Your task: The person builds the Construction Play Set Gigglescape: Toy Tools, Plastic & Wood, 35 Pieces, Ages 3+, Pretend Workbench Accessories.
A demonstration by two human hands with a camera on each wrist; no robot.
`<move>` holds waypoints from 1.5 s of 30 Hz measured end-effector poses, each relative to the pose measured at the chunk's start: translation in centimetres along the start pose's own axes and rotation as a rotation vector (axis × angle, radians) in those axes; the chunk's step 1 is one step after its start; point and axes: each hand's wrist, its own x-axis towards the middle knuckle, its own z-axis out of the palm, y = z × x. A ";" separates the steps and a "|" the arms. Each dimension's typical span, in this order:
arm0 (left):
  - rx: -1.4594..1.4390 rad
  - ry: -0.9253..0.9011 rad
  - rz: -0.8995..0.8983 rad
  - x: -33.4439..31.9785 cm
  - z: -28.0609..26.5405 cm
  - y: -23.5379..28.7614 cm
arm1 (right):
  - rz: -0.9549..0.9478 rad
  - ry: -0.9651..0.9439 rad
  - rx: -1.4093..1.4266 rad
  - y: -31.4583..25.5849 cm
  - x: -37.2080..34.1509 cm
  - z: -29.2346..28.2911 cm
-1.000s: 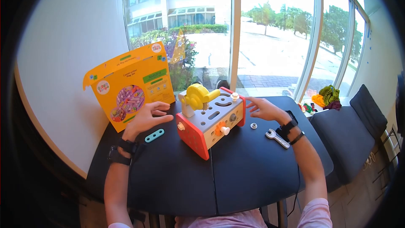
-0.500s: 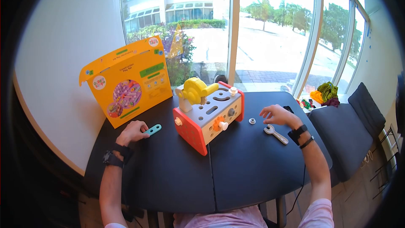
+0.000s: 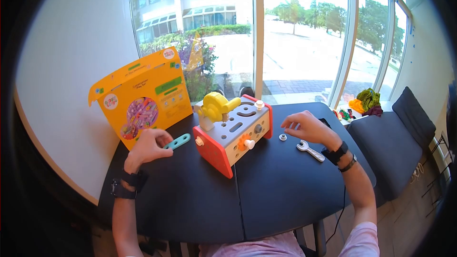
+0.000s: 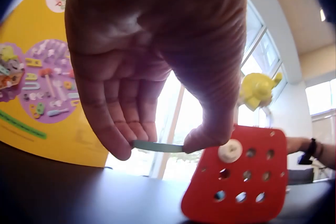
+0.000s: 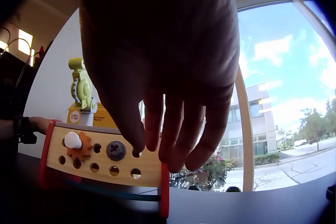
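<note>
My left hand (image 3: 148, 146) pinches a teal strip with holes (image 3: 178, 141) between thumb and fingers; in the left wrist view the strip (image 4: 158, 147) is seen edge-on, off the table. The toy workbench (image 3: 238, 131), with red end panels and a yellow saw piece (image 3: 215, 106) on top, stands just right of it. My right hand (image 3: 308, 127) hangs over the table with relaxed fingers and holds nothing. A small white nut (image 3: 283, 137) lies below its fingers, and a grey-white wrench (image 3: 310, 151) lies nearer me. An orange gear (image 5: 79, 147) and a grey screw (image 5: 116, 150) are on the workbench's side.
A yellow play set box (image 3: 143, 95) stands at the back left of the black table (image 3: 200, 200), against the wall. Windows rise behind the table. A dark grey chair (image 3: 395, 140) stands to the right, with colourful yarn-like items (image 3: 369, 102) beyond it.
My left hand has come down to the teal strip, gripped it and raised it off the table. My right hand has moved from beside the workbench's right end to above the nut and wrench.
</note>
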 end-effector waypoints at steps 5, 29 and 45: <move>-0.052 -0.006 0.253 0.0 1.7 9.0 | -0.153 0.016 0.026 -5.7 1.8 1.0; -0.025 0.106 0.451 2.5 5.8 9.0 | -0.366 0.074 0.111 -8.4 5.5 6.2; -0.003 0.114 0.476 2.5 5.7 8.6 | -0.405 0.113 0.107 -8.3 5.5 6.4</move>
